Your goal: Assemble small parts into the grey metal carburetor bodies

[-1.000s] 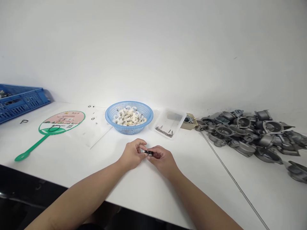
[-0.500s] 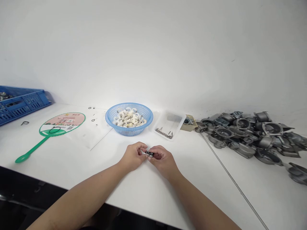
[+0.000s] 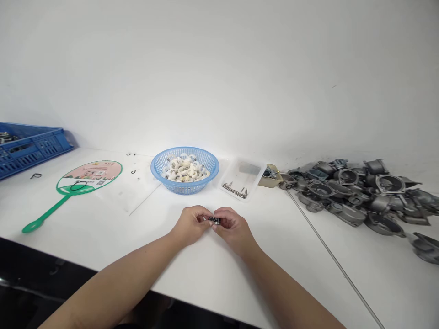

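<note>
Pinching a small dark part [image 3: 215, 220], the fingers [image 3: 226, 214] of left hand [image 3: 192, 226] and right hand [image 3: 236, 230] sit closer together than before.

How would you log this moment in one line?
left hand: holds small black-and-silver piece | right hand: holds same piece | beyond: round blue plastic basket holding white parts | right side: grey metal castings
</note>
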`<action>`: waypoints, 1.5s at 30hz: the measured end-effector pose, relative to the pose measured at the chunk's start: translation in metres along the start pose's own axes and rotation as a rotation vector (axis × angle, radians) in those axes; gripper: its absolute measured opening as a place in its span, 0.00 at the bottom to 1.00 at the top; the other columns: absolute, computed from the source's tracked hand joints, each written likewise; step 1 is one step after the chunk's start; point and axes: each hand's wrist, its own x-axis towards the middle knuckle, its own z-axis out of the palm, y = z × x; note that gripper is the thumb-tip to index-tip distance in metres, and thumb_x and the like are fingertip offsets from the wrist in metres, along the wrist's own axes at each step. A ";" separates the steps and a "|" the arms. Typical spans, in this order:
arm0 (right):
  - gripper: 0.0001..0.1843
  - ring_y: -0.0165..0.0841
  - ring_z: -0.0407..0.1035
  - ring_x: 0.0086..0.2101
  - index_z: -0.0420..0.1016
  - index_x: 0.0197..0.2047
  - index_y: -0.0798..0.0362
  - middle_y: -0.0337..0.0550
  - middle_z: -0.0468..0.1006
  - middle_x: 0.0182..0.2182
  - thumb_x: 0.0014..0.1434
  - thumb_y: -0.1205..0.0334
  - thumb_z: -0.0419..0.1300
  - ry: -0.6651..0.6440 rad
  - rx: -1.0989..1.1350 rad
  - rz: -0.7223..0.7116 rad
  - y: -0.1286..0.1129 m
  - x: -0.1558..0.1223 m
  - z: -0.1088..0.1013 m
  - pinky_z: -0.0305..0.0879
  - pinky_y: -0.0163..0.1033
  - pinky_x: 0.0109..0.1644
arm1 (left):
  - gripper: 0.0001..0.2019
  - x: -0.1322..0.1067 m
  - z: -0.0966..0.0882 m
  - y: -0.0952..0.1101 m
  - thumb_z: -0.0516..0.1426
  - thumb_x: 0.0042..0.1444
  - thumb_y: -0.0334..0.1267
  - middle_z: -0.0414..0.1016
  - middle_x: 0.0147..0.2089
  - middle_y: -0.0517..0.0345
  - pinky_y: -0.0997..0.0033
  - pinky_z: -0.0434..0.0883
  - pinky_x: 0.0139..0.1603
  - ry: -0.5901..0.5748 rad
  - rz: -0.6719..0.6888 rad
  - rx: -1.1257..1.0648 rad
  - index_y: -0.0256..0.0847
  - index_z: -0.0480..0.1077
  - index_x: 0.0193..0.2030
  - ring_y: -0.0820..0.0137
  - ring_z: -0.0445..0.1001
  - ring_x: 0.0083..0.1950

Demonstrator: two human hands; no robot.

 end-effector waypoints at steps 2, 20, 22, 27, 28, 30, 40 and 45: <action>0.12 0.32 0.66 0.33 0.76 0.36 0.50 0.44 0.69 0.36 0.50 0.54 0.64 0.005 -0.001 0.011 -0.002 0.000 0.001 0.67 0.39 0.35 | 0.05 0.000 -0.001 0.001 0.59 0.45 0.30 0.72 0.27 0.59 0.76 0.61 0.29 0.004 0.012 -0.003 0.37 0.75 0.31 0.76 0.64 0.26; 0.10 0.31 0.67 0.30 0.77 0.36 0.51 0.44 0.73 0.34 0.51 0.56 0.62 -0.027 -0.153 0.110 -0.017 -0.001 0.003 0.67 0.38 0.34 | 0.02 -0.001 -0.004 0.007 0.58 0.46 0.31 0.69 0.24 0.62 0.75 0.62 0.30 -0.007 0.038 0.044 0.37 0.71 0.29 0.75 0.63 0.26; 0.11 0.31 0.67 0.30 0.76 0.37 0.51 0.44 0.73 0.33 0.52 0.56 0.61 -0.033 -0.176 0.126 -0.018 -0.001 0.003 0.67 0.38 0.35 | 0.02 0.000 -0.004 0.006 0.58 0.47 0.32 0.68 0.24 0.62 0.75 0.60 0.28 -0.010 0.019 0.037 0.37 0.70 0.29 0.76 0.62 0.26; 0.13 0.33 0.69 0.32 0.75 0.39 0.52 0.44 0.73 0.33 0.51 0.56 0.60 -0.033 -0.140 0.150 -0.018 -0.002 0.002 0.67 0.40 0.38 | 0.06 0.003 -0.004 0.000 0.57 0.48 0.37 0.63 0.23 0.64 0.77 0.56 0.26 0.002 -0.011 -0.023 0.37 0.66 0.28 0.77 0.57 0.25; 0.13 0.34 0.69 0.33 0.74 0.39 0.52 0.44 0.74 0.33 0.50 0.56 0.61 -0.025 -0.122 0.151 -0.017 -0.002 0.002 0.67 0.40 0.39 | 0.07 0.003 -0.004 -0.001 0.57 0.48 0.38 0.63 0.23 0.64 0.77 0.56 0.26 0.003 -0.011 -0.028 0.37 0.66 0.27 0.77 0.57 0.25; 0.15 0.33 0.69 0.33 0.72 0.41 0.53 0.44 0.75 0.33 0.50 0.57 0.61 -0.008 -0.096 0.157 -0.015 -0.002 0.003 0.68 0.40 0.38 | 0.08 0.004 -0.004 -0.003 0.57 0.48 0.39 0.62 0.23 0.64 0.77 0.56 0.26 0.002 -0.014 -0.040 0.37 0.65 0.27 0.77 0.57 0.25; 0.10 0.31 0.66 0.29 0.76 0.36 0.51 0.42 0.73 0.31 0.52 0.57 0.58 0.055 -0.119 0.103 -0.009 -0.003 0.001 0.64 0.37 0.33 | 0.09 0.004 -0.003 -0.005 0.57 0.47 0.41 0.61 0.20 0.65 0.76 0.55 0.24 0.018 -0.078 -0.046 0.37 0.66 0.26 0.78 0.57 0.22; 0.07 0.30 0.64 0.28 0.77 0.32 0.50 0.41 0.72 0.30 0.52 0.59 0.58 0.049 -0.136 0.095 -0.010 -0.003 0.000 0.62 0.36 0.32 | 0.06 0.002 -0.003 -0.002 0.58 0.46 0.38 0.62 0.21 0.66 0.77 0.55 0.24 0.014 -0.085 -0.015 0.37 0.68 0.27 0.78 0.57 0.23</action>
